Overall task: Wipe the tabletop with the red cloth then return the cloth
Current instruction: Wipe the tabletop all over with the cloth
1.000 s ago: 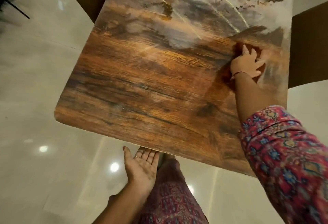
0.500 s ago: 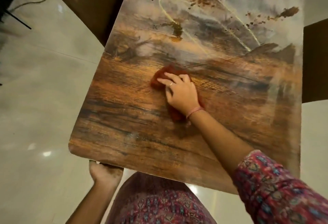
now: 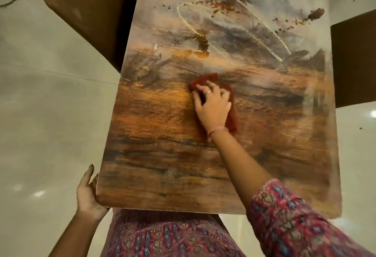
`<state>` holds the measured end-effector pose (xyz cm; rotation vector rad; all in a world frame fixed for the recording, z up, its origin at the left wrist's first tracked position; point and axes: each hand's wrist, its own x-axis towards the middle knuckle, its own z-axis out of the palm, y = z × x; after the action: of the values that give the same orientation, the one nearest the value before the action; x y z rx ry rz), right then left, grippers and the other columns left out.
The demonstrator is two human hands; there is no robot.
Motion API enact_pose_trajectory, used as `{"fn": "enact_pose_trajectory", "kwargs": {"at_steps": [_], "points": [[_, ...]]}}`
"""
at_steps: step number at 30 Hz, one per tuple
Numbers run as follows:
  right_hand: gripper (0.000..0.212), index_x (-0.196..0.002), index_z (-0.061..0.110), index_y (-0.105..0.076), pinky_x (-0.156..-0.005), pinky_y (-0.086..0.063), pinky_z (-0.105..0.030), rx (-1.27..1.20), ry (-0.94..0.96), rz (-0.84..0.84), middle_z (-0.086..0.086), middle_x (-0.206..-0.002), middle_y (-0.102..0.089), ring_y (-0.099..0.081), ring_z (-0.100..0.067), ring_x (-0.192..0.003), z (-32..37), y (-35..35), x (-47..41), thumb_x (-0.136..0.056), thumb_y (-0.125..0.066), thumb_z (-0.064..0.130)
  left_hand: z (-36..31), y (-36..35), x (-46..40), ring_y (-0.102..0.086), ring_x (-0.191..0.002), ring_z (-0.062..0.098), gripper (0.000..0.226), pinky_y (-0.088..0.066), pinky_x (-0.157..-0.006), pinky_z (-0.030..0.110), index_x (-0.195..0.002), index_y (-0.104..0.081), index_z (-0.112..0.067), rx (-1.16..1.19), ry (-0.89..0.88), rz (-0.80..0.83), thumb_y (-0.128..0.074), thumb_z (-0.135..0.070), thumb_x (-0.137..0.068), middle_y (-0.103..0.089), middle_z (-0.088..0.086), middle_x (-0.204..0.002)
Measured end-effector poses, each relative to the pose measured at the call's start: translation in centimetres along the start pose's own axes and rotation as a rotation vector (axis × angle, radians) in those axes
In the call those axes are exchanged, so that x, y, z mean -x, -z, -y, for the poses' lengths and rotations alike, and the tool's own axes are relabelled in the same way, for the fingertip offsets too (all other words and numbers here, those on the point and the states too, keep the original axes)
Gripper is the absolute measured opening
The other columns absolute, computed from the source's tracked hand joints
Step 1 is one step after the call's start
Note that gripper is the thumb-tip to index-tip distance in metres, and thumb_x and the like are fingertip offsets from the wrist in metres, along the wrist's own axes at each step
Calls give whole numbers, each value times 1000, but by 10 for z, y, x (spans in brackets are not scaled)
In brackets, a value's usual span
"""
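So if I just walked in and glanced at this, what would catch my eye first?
Probably the right hand pressing a crumpled red cloth onto the middle of the brown wood-grain tabletop. Beyond it, the far end is scattered with dark brown crumbs and pale looping streaks. The left hand grips the table's near left corner.

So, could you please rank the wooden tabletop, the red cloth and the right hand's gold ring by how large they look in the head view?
1. Brown wood-grain tabletop, by far the largest.
2. Crumpled red cloth, partly hidden under the right hand.
3. Thin gold ring, the smallest.
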<state>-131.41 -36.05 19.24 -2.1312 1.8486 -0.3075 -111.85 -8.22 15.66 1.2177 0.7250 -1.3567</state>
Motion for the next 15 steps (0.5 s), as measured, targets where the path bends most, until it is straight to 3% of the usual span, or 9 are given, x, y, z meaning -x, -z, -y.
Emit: {"fn": "enact_pose_trajectory", "kwargs": {"at_steps": [2,5,7,10,12,13,15], "points": [[25,-114,34,-66,-82,-42,-39,-23,208,81,7,-133,-56,-48,-29,-113,14,-9,36,-92,-56,40,-29,-7,-12,-69,-67,20,34,-56,-65,34,-82,-68,-18,-141,51,18,-58,-51,-84,-68,2,-75],[25,-115,30,-67,-90,-40,-36,10,359,131,3,-130,-59,-53,-29,-109,-2,0,20,-93,-56,34,-73,-28,-30,-64,-72,16,38,-54,-64,27,-97,-64,-12,-423,50,85,-53,-47,-89,-67,3,-82],[26,-116,26,-67,-97,-33,-35,70,167,29,-1,-129,-59,-53,-29,-114,-23,9,-15,-93,-55,28,-93,-47,-37,-64,-79,16,38,-49,-71,29,-101,-63,-10,-566,34,145,-51,-45,-91,-69,4,-87],[28,-120,25,-63,-101,-30,-35,-58,-445,-157,-1,-134,-54,-44,-31,-123,-38,23,-58,-95,-51,28,-113,-66,-39,-68,-81,15,29,-49,-72,29,-98,-65,-14,-662,6,194,-56,-40,-90,-74,4,-88],[27,-120,32,-61,-101,-31,-43,-150,-729,-221,6,-137,-50,-37,-29,-127,-14,18,-63,-96,-48,31,-117,-70,-39,-70,-77,13,21,-53,-69,26,-96,-66,-17,-672,-14,217,-59,-35,-90,-74,4,-88],[27,-120,34,-60,-100,-31,-46,-151,-758,-225,9,-138,-48,-36,-29,-127,7,10,-59,-97,-47,31,-119,-69,-38,-70,-77,13,18,-55,-66,25,-97,-67,-17,-672,-9,229,-59,-33,-90,-73,5,-89],[29,-122,38,-59,-97,-32,-45,-87,-555,-184,14,-142,-45,-36,-25,-123,53,-10,-38,-97,-47,31,-120,-68,-37,-69,-76,13,18,-56,-63,22,-99,-67,-15,-672,12,246,-59,-28,-91,-72,6,-92]]}}
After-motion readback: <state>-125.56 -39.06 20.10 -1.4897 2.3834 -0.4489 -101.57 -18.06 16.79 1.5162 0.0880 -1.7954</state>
